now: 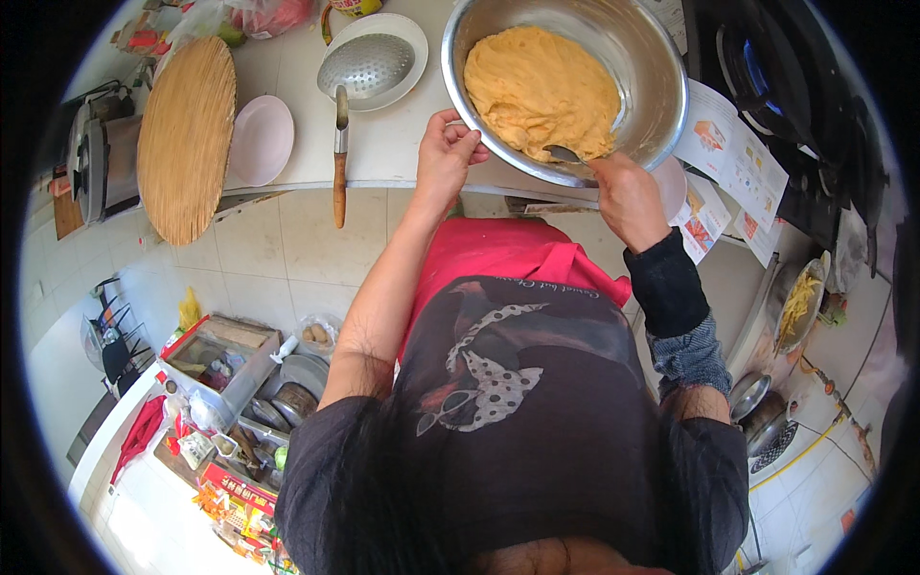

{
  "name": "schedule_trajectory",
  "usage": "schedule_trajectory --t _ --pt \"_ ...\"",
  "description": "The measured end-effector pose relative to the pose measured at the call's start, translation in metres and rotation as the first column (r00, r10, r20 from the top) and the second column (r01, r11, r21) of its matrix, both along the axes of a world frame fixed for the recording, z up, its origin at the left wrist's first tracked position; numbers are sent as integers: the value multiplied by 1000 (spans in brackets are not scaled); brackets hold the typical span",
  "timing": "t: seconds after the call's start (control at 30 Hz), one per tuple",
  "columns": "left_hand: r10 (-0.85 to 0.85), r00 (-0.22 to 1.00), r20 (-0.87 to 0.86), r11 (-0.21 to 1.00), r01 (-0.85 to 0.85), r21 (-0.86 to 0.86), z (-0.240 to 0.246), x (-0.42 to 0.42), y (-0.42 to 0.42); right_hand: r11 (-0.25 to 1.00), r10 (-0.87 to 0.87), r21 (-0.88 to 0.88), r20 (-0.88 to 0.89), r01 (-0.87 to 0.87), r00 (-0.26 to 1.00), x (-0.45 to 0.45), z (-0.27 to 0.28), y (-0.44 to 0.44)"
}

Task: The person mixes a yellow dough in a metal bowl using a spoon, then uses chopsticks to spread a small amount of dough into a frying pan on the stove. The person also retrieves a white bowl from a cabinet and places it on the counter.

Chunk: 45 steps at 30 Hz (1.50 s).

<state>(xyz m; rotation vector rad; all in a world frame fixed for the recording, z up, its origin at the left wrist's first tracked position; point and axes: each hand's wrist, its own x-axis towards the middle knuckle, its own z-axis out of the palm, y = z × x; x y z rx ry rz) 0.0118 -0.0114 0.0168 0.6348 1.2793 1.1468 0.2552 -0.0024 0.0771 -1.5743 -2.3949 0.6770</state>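
A large stainless steel bowl (650,79) stands at the counter's front edge, holding a mound of soft orange-yellow dough (543,86). My left hand (449,151) grips the bowl's rim at its near left side, fingers at the outside. In my right hand (627,198) is a metal spoon (563,153); its bowl end is pushed into the near edge of the dough, and my fist hides its handle. A dark sleeve cover wraps my right forearm.
Left of the bowl, a skimmer (370,65) with a wooden handle rests on a white plate (417,36), its handle overhanging the edge. Beyond are a pink bowl (262,140) and a round straw lid (187,140). Printed sheets (747,165) lie beside a lit gas burner (762,79).
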Motion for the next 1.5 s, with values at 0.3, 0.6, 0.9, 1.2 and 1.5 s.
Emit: schedule_trajectory --t 0.3,0.6,0.9,1.2,1.5 --pt "25 1000 8 1000 -25 9 -1 2 0 990 20 -141 4 -19 1000 -10 -12 15" --pt "27 1000 -6 1000 -27 5 -1 3 0 762 -388 -629 -259 151 885 9 -29 31" --pt "13 998 -68 999 -15 -34 1 5 1 414 -626 -908 -339 -70 702 35 -6 46" --pt "43 998 -48 999 -45 -30 2 6 0 973 -89 -224 -141 56 986 9 -4 34" --pt "30 998 -48 999 -32 -31 3 6 -1 999 46 25 -44 -45 998 0 -7 19"
